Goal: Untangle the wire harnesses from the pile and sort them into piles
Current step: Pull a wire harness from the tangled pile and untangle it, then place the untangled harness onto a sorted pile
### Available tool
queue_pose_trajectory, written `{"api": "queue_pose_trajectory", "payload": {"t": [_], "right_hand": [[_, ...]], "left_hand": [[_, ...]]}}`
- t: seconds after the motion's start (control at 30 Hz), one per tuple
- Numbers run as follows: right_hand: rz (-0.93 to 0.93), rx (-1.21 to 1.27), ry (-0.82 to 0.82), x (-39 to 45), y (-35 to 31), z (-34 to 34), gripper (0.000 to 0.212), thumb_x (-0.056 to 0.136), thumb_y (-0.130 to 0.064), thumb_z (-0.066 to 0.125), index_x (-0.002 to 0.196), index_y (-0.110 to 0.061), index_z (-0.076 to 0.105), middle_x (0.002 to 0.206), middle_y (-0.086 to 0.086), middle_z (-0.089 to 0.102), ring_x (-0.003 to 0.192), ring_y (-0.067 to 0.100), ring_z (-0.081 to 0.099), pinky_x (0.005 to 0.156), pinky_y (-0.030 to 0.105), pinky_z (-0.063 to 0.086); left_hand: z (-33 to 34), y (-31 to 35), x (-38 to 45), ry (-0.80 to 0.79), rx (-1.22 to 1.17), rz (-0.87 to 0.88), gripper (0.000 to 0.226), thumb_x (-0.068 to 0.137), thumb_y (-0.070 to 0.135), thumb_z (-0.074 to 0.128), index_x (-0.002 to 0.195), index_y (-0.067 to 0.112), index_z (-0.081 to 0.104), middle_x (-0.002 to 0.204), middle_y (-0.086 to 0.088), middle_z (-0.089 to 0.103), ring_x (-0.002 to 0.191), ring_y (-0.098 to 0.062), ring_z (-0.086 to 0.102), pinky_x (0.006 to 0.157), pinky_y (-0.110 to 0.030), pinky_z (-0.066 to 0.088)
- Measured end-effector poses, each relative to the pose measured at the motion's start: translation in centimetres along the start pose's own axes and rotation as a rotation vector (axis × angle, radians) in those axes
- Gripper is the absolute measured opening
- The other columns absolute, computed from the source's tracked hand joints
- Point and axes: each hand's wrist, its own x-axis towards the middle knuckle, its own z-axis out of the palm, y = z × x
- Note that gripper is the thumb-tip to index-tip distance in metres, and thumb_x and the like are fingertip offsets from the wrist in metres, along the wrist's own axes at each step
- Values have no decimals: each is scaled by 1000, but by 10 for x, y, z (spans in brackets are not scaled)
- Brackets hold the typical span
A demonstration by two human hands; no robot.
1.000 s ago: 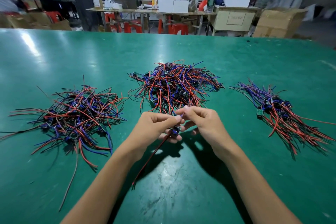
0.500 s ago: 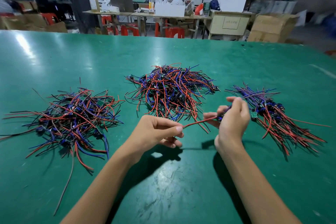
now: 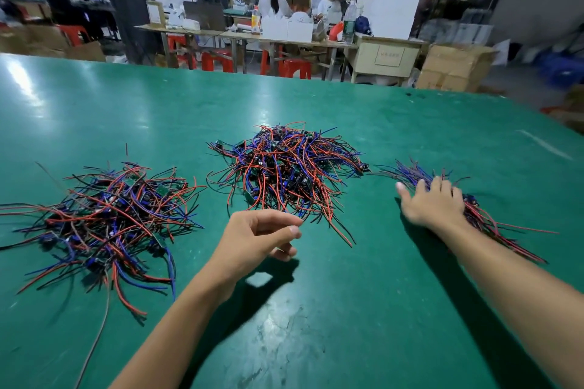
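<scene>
Three piles of red, blue and black wire harnesses lie on the green table (image 3: 316, 309). The tangled middle pile (image 3: 284, 167) is straight ahead, a loose pile (image 3: 107, 218) is at the left, and an aligned right pile (image 3: 493, 215) is at the right. My right hand (image 3: 433, 204) lies flat on the right pile with fingers spread and straight. My left hand (image 3: 256, 240) hovers over the table just in front of the middle pile, fingers loosely curled, holding nothing.
The table's far edge runs across the view, its right edge slanting at the far right. Beyond it stand workbenches, red stools (image 3: 294, 68), cardboard boxes (image 3: 452, 68) and several seated people.
My right hand carried the separated harness from the centre to the right pile, released it and now rests flat on that pile. My left hand let go of the wire and stayed in place.
</scene>
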Motion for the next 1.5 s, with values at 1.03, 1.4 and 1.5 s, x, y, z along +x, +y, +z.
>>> {"api": "queue_pose_trajectory", "payload": {"t": [1.03,1.4,1.5], "right_hand": [[-315,796,169,-90,-120,20,32,79,-61,73,96,-34,76,101,-7,53,117,19,48,91,34,35],[-775,1353,-177,-144,-92,7,15,79,-38,83,91,-29,79,88,-12,75,77,4,62,71,19,45],[-809,1253,-3,-152,-94,9,18,75,-43,86,89,-36,78,88,-18,72,79,5,64,71,16,45]], "left_hand": [[1,-4,4,177,109,60,10,87,9,76,91,17,81,73,-11,75,59,-21,68,65,-34,62],[12,5,2,66,-142,17,33,95,34,62,97,4,76,79,-16,69,55,-21,60,51,-30,56],[9,5,0,77,-121,62,28,90,34,65,99,11,79,70,-8,65,63,-20,56,56,-25,53]]}}
